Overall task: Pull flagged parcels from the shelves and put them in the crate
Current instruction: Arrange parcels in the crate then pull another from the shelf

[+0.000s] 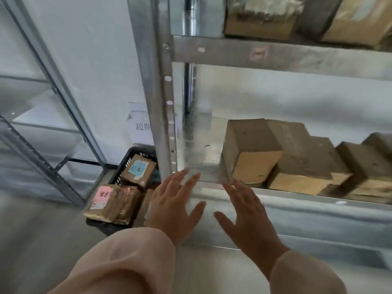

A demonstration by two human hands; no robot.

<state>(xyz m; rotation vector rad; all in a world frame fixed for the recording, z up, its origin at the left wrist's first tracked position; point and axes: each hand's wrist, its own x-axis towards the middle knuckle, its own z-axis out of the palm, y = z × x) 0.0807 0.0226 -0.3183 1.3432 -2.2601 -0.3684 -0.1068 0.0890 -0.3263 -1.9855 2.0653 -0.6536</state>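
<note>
While the left hand (171, 204) and right hand (244, 215) are held flat, fingers spread and empty, before the shelf (201, 151), brown boxes (252, 149) are seen lined up on it. A blue-tagged parcel (139, 169) and a pink-tagged parcel (110, 203) are held in the black crate (122, 171) on the floor, left of the shelf post.
</note>
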